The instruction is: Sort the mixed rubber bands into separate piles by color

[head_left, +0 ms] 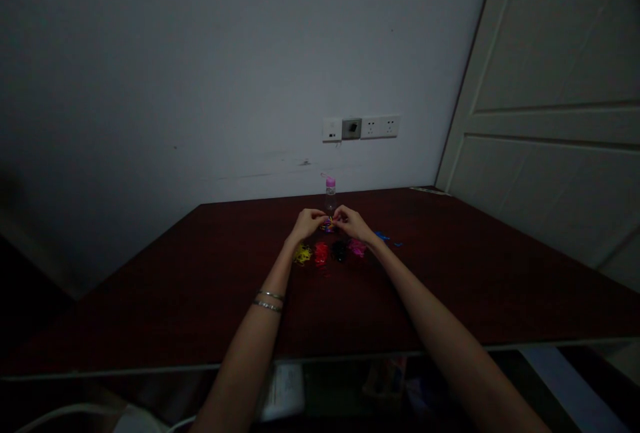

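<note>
My left hand and my right hand meet over the middle of the table, their thumbs and fingertips pinched close together. Whatever lies in the fingertips is too small to make out. Right at them is a mixed bunch of small purple and yellow pieces, partly covered by the fingers. Nearer me sit little piles that look like rubber bands: yellow, red, black and pink. Blue pieces lie beyond my right wrist. Just behind my hands stands a clear bottle with a pink cap.
The dark red table reaches back to a pale wall with a row of sockets. A white panelled door borders the right side. Below the front edge, a white object and other items show dimly.
</note>
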{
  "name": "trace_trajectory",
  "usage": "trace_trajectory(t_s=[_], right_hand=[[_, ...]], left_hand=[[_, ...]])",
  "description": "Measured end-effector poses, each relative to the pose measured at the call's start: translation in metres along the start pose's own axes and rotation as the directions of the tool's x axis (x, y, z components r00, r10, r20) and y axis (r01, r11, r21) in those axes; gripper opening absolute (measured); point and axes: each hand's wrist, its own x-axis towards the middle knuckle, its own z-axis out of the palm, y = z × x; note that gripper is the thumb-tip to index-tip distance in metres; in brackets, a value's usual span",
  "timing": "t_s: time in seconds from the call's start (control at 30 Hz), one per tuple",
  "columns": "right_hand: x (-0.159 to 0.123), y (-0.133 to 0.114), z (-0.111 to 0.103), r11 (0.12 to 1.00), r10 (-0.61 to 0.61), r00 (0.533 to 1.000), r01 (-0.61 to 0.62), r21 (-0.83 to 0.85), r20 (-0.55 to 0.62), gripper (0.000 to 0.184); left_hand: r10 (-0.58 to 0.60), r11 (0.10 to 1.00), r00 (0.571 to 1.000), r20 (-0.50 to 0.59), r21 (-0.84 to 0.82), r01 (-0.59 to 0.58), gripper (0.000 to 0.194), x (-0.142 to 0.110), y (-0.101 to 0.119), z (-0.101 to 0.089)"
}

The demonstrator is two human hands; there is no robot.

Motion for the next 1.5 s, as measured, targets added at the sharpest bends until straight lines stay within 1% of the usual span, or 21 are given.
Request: trace_trajectory(t_s=[0.13, 0.3, 0.5, 0.63, 0.73, 0.8, 0.97, 1.03, 1.17, 1.23, 1.3, 1.43, 1.5], right_hand=[[0.000, 0.002, 0.002, 0.998, -0.027, 0.999, 0.025, 0.062, 0.042, 0.013], [0.000, 0.005, 0.005, 0.997, -0.023, 0.997, 0.017, 0.076, 0.076, 0.013], [0.000, 0.004, 0.004, 0.997, -0.001, 0.997, -0.006, 0.083, 0.077, 0.013], [-0.001, -0.001, 0.003, 0.995, -0.007, 0.998, 0.001, 0.099, 0.056, 0.014], [0.000, -0.003, -0.002, 0.993, -0.004, 1.000, 0.003, 0.120, 0.015, 0.017], [0.000, -0.001, -0.009, 0.991, 0.026, 0.999, -0.020, 0.134, -0.041, 0.020], [0.001, 0.018, -0.025, 0.985, 0.095, 0.976, -0.064, 0.162, -0.196, 0.023], [0.000, 0.026, -0.028, 0.983, 0.114, 0.968, -0.078, 0.167, -0.223, 0.023], [-0.001, 0.036, -0.029, 0.980, 0.140, 0.962, -0.101, 0.171, -0.233, 0.024], [-0.002, 0.038, -0.028, 0.981, 0.142, 0.962, -0.104, 0.164, -0.234, 0.023], [-0.002, 0.040, -0.027, 0.983, 0.144, 0.962, -0.111, 0.149, -0.234, 0.023], [-0.003, 0.040, -0.027, 0.988, 0.143, 0.964, -0.125, 0.091, -0.222, 0.023], [-0.004, 0.039, -0.026, 0.990, 0.139, 0.965, -0.129, 0.058, -0.221, 0.023]], left_hand=[[-0.021, 0.996, 0.999, 0.030, -0.082, 0.024, 0.027, -0.001, 0.001, 0.004], [-0.040, 0.993, 0.999, 0.020, -0.113, 0.042, 0.023, -0.001, 0.001, 0.006], [-0.047, 0.988, 0.999, 0.028, -0.144, 0.051, 0.021, 0.001, -0.004, 0.008], [-0.052, 0.988, 0.999, 0.007, -0.146, 0.052, 0.018, 0.000, 0.001, 0.008], [-0.076, 0.981, 0.997, 0.004, -0.180, 0.075, 0.016, -0.003, 0.013, 0.007], [-0.095, 0.973, 0.995, 0.001, -0.213, 0.093, 0.016, -0.005, 0.023, 0.005], [-0.124, 0.948, 0.992, 0.009, -0.294, 0.121, 0.020, -0.008, 0.042, 0.005], [-0.122, 0.937, 0.992, 0.022, -0.327, 0.123, 0.024, -0.009, 0.047, 0.006], [-0.104, 0.921, 0.992, 0.066, -0.369, 0.121, 0.030, -0.010, 0.051, 0.008], [-0.091, 0.922, 0.992, 0.090, -0.368, 0.118, 0.031, -0.009, 0.051, 0.006], [-0.087, 0.928, 0.988, 0.125, -0.350, 0.126, 0.030, -0.009, 0.048, -0.001], [-0.140, 0.945, 0.963, 0.232, -0.258, 0.199, 0.029, -0.009, 0.033, -0.024], [-0.179, 0.951, 0.951, 0.253, -0.205, 0.233, 0.028, -0.009, 0.023, -0.036]])
